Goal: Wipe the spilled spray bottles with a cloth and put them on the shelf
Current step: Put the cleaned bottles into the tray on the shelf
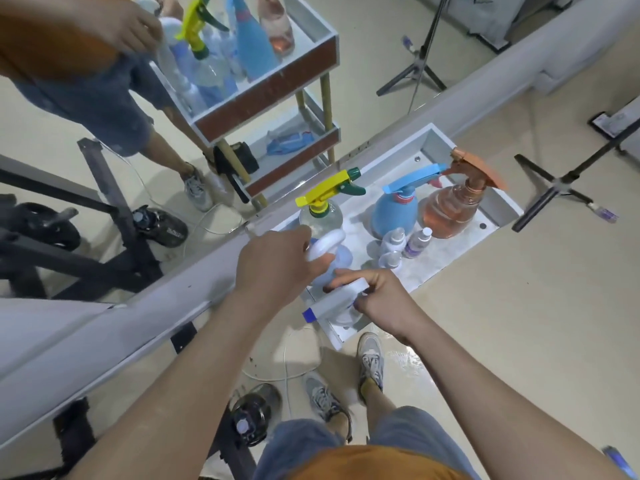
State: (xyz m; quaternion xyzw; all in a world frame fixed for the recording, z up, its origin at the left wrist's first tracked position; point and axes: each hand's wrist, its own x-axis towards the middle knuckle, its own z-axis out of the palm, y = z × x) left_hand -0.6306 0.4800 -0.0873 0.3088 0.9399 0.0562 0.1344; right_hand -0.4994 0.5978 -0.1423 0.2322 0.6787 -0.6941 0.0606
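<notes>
1. On the top shelf [415, 275], near corner: our right hand [381, 303] has its grip pinched on the head of the white-headed spray bottle [332, 303]. The bottle's body sits low inside the shelf and is mostly hidden.
2. Just beyond it, our left hand [273, 261] has its grip wrapped on the white loop handle of the pale-blue bottle [341, 259]. That one is on the shelf too, just beside the yellow-trigger bottle [322, 216].
3. Already shelved and upright, with no hand on them:
   - the yellow-trigger bottle
   - the blue bottle [394, 211]
   - the orange bottle [450, 213]
   - three small bottles [394, 239] clustered in front of the blue one
4. Neither grip holds a cloth. A blue cloth [289, 142] shows only in the mirror [398, 46], lying on the lower shelf.
5. Our read is that the task is near its end.
   - These two look like the last bottles being set in place.
   - We cannot tell whether they were wiped.
   - What's left is to settle both, let go and confirm they are dry.
   - No other spray bottle is plainly in view off the shelf.
</notes>
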